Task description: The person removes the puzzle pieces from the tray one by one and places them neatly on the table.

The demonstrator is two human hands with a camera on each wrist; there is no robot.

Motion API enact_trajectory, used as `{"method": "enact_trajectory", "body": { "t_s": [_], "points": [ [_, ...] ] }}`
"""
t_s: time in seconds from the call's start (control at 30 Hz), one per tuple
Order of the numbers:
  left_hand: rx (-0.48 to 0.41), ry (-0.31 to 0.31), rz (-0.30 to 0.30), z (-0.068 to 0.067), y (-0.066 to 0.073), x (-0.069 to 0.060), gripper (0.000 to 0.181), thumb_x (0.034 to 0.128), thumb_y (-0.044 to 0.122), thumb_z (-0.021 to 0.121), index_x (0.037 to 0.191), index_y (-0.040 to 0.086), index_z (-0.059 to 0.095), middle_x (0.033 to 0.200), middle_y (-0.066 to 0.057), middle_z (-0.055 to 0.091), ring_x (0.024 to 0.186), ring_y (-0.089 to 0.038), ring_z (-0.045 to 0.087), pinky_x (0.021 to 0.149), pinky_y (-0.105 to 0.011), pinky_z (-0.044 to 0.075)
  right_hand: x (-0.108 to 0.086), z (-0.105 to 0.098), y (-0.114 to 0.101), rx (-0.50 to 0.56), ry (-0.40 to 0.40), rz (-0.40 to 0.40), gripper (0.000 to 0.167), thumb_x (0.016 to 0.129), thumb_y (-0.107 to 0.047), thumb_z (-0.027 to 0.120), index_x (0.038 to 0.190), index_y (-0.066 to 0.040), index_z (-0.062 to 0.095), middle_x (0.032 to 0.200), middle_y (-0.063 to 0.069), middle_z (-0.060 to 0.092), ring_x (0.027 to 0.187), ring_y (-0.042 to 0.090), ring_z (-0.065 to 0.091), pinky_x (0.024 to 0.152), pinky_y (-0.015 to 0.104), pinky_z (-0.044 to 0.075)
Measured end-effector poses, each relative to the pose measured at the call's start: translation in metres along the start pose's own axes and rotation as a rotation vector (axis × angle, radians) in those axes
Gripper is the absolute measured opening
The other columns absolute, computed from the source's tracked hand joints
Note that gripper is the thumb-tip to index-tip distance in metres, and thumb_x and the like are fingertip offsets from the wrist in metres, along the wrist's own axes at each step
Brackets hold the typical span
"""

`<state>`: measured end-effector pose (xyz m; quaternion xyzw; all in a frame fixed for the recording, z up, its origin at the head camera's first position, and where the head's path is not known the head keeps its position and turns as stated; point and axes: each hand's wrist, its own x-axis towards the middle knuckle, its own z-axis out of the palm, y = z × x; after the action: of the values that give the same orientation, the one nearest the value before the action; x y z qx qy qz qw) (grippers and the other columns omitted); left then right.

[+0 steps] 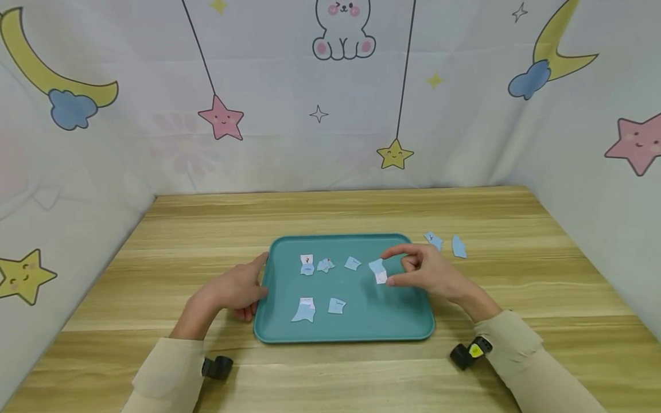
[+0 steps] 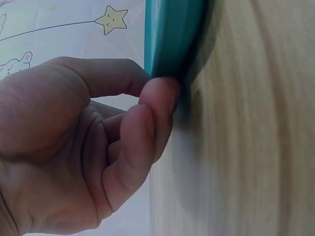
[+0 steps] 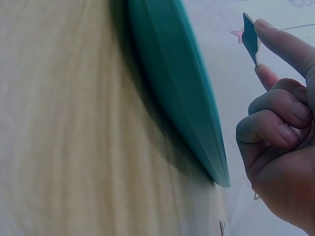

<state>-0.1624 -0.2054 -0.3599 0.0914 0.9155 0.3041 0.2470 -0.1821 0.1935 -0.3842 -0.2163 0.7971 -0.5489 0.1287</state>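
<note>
My right hand (image 1: 431, 269) pinches a light blue and white puzzle piece (image 1: 378, 271) between thumb and index finger, above the right half of a teal tray (image 1: 361, 330). In the right wrist view the piece (image 3: 250, 39) is thin, with a dark underside, and the other fingers are curled. On the tray lie several irregular printed pieces, among them a tall piece (image 1: 304, 310), a squarish piece (image 1: 337, 306) and a small piece (image 1: 353, 263). My left hand (image 1: 234, 287) holds the tray's left rim, thumb and index finger at the edge, with other fingers curled beneath (image 2: 74, 142).
Two more blue pieces lie on the wooden table (image 1: 206, 218) past the tray's upper right corner: a printed piece (image 1: 434, 240) and a plain piece (image 1: 458, 246). A white cloth (image 1: 279, 160) with stars, moons and a bear encloses the table's back and sides.
</note>
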Motion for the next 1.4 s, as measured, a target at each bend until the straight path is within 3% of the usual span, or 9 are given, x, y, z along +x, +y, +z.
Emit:
{"method": "enact_trajectory", "body": {
  "t_s": [0.33, 1.4],
  "points": [
    [-0.005, 0.002, -0.002, 0.0, 0.0, -0.001, 0.084, 0.1002, 0.003, 0.054, 0.168, -0.003, 0.005, 0.061, -0.01, 0.063, 0.045, -0.016, 0.062, 0.048, -0.032, 0.059, -0.003, -0.012, 0.001, -0.022, 0.043, 0.011, 0.046, 0.085, -0.008, 0.086, 0.128, -0.002, 0.07, 0.061, -0.005, 0.03, 0.054, 0.006, 0.027, 0.05, 0.023, 0.024],
    [-0.006, 0.006, 0.004, 0.0, 0.001, -0.001, 0.084, 0.0998, 0.003, 0.055, 0.167, -0.005, 0.005, 0.06, -0.009, 0.062, 0.044, -0.016, 0.061, 0.048, -0.032, 0.059, -0.008, -0.032, 0.007, 0.022, 0.054, 0.01, 0.046, 0.089, -0.008, 0.083, 0.131, 0.001, 0.066, 0.06, -0.006, 0.029, 0.052, 0.007, 0.024, 0.047, 0.025, 0.025]
  ]
}}
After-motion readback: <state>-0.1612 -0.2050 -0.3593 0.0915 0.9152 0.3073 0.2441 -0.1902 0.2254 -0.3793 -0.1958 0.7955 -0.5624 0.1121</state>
